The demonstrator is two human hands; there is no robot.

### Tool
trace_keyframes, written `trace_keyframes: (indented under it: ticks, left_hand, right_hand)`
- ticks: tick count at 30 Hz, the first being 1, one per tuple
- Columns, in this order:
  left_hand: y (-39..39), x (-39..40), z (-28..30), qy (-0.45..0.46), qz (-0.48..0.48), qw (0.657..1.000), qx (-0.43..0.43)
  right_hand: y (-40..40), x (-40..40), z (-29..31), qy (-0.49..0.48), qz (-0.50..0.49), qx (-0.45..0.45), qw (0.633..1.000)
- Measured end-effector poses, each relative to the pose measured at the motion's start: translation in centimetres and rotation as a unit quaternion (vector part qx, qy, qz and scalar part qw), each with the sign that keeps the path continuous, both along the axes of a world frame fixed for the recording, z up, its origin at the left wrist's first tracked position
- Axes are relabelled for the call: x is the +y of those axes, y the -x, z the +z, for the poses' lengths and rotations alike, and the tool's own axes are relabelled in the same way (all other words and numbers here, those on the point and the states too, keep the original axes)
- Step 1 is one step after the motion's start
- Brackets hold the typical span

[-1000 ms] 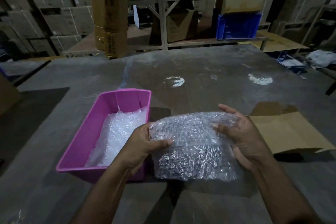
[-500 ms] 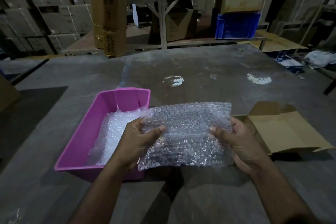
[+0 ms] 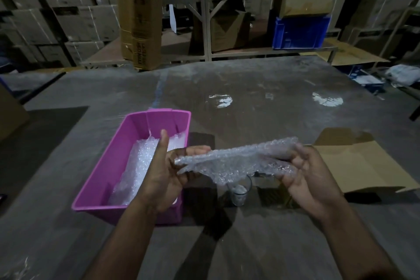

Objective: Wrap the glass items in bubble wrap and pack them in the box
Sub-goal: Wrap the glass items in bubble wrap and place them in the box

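A sheet of bubble wrap (image 3: 236, 160) is stretched nearly flat in the air between my two hands. My left hand (image 3: 166, 173) holds its left edge on the fingers, thumb raised. My right hand (image 3: 304, 175) pinches its right end. Under the sheet a clear drinking glass (image 3: 239, 191) stands upright on the table, its top hidden by the wrap. A pink plastic bin (image 3: 113, 166) with more bubble wrap (image 3: 138, 166) inside sits at the left. An open brown cardboard box (image 3: 363, 163) lies on the table at the right.
The grey table (image 3: 250, 109) runs far ahead, with bright reflections on it. Beyond its far edge stand a tall cardboard carton (image 3: 139, 13), a blue crate (image 3: 301, 32) and shelves of boxes.
The sheet went from hanging upright facing me to lying nearly flat, lifted higher. The glass beneath it has come into sight. My left thumb has come off the sheet.
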State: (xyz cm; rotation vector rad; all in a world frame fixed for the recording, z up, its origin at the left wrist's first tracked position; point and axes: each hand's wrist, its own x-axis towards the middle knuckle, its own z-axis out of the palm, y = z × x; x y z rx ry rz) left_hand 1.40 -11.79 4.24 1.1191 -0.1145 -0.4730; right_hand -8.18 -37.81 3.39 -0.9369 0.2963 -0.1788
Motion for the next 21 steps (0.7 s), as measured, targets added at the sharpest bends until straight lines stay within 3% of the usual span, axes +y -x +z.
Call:
trace_keyframes:
  ticks: [6, 8, 11, 15, 18, 21]
  left_hand:
    - [-0.1, 0.1, -1.3, -0.096, -0.047, 0.987, -0.123]
    - [-0.2, 0.4, -1.4, -0.125, -0.072, 0.977, -0.157]
    - [-0.5, 0.9, -1.5, -0.202, -0.119, 0.947, -0.218]
    - [-0.3, 0.9, -0.8, -0.335, -0.195, 0.876, -0.286]
    - [0.8, 0.0, 0.6, -0.352, -0.222, 0.861, -0.293]
    - [1.4, -0.7, 1.3, -0.301, -0.228, 0.882, -0.281]
  right_hand:
    - [-0.4, 0.1, -0.7, 0.147, 0.001, 0.01, 0.989]
    - [-0.4, 0.0, -0.9, 0.133, 0.017, 0.004, 0.991]
    - [-0.4, 0.1, -0.7, 0.147, 0.034, -0.007, 0.988]
    - [-0.6, 0.4, -0.5, 0.179, 0.044, -0.021, 0.983]
    - [-0.8, 0.7, 0.0, 0.178, 0.051, -0.034, 0.982]
    - [-0.9, 0.9, 0.7, 0.175, 0.034, -0.045, 0.983]
